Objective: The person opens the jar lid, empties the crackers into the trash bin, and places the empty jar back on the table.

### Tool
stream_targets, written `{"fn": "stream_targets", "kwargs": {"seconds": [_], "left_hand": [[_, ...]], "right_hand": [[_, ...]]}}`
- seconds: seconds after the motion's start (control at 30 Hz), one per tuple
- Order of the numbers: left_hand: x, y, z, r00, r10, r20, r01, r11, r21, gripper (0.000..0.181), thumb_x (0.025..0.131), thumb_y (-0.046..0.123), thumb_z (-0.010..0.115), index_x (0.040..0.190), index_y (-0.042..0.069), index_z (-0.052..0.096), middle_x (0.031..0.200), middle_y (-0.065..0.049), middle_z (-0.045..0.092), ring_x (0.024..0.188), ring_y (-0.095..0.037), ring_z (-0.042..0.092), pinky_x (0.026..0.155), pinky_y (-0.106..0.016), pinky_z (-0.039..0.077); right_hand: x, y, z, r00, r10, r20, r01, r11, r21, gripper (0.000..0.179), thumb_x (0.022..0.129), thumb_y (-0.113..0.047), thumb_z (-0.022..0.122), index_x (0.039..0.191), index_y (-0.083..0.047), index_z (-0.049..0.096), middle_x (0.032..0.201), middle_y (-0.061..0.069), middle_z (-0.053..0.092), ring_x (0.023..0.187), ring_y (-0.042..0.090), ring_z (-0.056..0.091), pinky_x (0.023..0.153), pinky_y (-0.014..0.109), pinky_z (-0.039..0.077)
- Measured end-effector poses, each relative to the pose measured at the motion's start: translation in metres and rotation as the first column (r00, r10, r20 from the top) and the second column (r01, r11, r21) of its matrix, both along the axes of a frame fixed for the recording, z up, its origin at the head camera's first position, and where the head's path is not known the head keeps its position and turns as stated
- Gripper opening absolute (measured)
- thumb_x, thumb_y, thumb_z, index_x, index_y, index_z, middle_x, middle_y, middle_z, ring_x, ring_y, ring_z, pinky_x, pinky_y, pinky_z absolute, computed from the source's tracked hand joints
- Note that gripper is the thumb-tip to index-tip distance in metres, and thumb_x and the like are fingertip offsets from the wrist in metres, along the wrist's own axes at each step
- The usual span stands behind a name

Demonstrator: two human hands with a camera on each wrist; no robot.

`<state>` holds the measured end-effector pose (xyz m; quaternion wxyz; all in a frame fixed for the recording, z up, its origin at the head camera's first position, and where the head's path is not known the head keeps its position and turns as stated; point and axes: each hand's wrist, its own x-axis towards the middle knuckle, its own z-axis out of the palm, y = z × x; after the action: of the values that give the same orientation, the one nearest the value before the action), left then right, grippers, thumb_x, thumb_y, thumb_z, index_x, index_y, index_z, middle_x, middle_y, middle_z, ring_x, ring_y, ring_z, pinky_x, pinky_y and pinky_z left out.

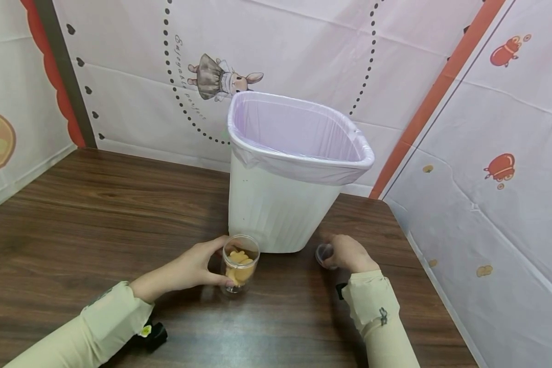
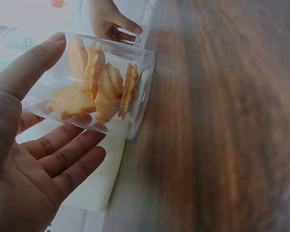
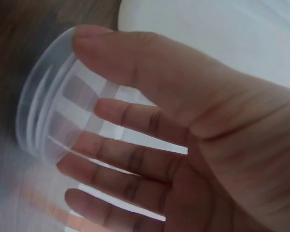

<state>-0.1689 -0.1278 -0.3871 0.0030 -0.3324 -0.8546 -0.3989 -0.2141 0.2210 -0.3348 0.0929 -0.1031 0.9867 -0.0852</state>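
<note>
The left hand (image 1: 200, 268) held a clear jar (image 1: 240, 263) near its base, thumb on one side and the fingers part-open and curled round the other. The jar stood upright in front of the white bin (image 1: 276, 214), close to the bin's lower left corner, with several golden biscuits (image 2: 70, 99) inside; whether its base fully touched the desk (image 1: 119, 214) was hard to tell. To the right of the bin's foot, the right hand (image 1: 349, 254) gripped a clear round lid (image 3: 43, 106) by its rim, between the thumb and half-bent, slightly spread fingers. A pale lilac liner (image 1: 299, 128) was folded over the bin's rim.
</note>
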Motion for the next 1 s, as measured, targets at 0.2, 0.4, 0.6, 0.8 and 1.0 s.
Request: {"fn": "stream_targets", "kwargs": {"seconds": [0.2, 0.4, 0.6, 0.8, 1.0], "left_hand": [[0.000, -0.001, -0.001, 1.000, 0.005, 0.008, -0.005, 1.000, -0.001, 0.077, 0.073, 0.046, 0.080, 0.136, 0.018, 0.046, 0.115, 0.005, 0.064, 0.101, -0.011, 0.061, 0.089, -0.037, 0.049], [0.000, -0.001, -0.001, 1.000, -0.002, 0.009, 0.001, 1.000, 0.005, 0.077, 0.073, 0.046, 0.080, 0.136, 0.018, 0.046, 0.113, 0.007, 0.065, 0.100, -0.009, 0.061, 0.090, -0.039, 0.048], [-0.001, 0.000, -0.001, 1.000, -0.002, 0.001, 0.002, 1.000, 0.006, 0.078, 0.072, 0.047, 0.080, 0.137, 0.018, 0.046, 0.113, 0.007, 0.064, 0.100, -0.009, 0.060, 0.091, -0.041, 0.047], [0.000, -0.001, 0.000, 1.000, 0.001, -0.004, -0.001, 1.000, 0.001, 0.079, 0.072, 0.045, 0.080, 0.137, 0.017, 0.045, 0.114, 0.006, 0.064, 0.100, -0.009, 0.060, 0.090, -0.039, 0.048], [0.002, -0.001, 0.000, 1.000, 0.003, 0.007, -0.003, 1.000, 0.001, 0.079, 0.073, 0.046, 0.080, 0.137, 0.016, 0.046, 0.115, 0.004, 0.064, 0.100, -0.010, 0.061, 0.088, -0.034, 0.050]], "right_hand": [[-0.006, 0.004, -0.007, 1.000, -0.005, -0.008, 0.005, 1.000, 0.005, 0.060, 0.073, -0.019, 0.082, 0.125, 0.001, 0.060, 0.110, 0.016, 0.069, 0.096, 0.025, 0.063, 0.083, 0.042, 0.052], [-0.008, 0.008, -0.010, 0.998, 0.033, -0.059, -0.032, 0.999, 0.009, 0.052, 0.071, -0.020, 0.084, 0.115, 0.000, 0.065, 0.098, 0.012, 0.070, 0.085, 0.021, 0.061, 0.077, 0.040, 0.051], [-0.007, 0.012, -0.012, 0.996, 0.046, -0.079, -0.046, 0.999, -0.004, 0.053, 0.072, -0.021, 0.084, 0.116, 0.000, 0.065, 0.098, 0.012, 0.070, 0.087, 0.023, 0.062, 0.079, 0.042, 0.051], [-0.008, 0.013, -0.012, 0.996, 0.048, -0.075, -0.049, 0.999, -0.013, 0.053, 0.072, -0.021, 0.083, 0.118, -0.001, 0.064, 0.099, 0.011, 0.069, 0.089, 0.024, 0.062, 0.080, 0.042, 0.050], [-0.006, 0.012, -0.012, 0.998, 0.024, -0.051, -0.025, 0.999, -0.024, 0.052, 0.073, -0.019, 0.083, 0.118, -0.001, 0.065, 0.096, 0.009, 0.069, 0.084, 0.021, 0.059, 0.076, 0.040, 0.050]]}}
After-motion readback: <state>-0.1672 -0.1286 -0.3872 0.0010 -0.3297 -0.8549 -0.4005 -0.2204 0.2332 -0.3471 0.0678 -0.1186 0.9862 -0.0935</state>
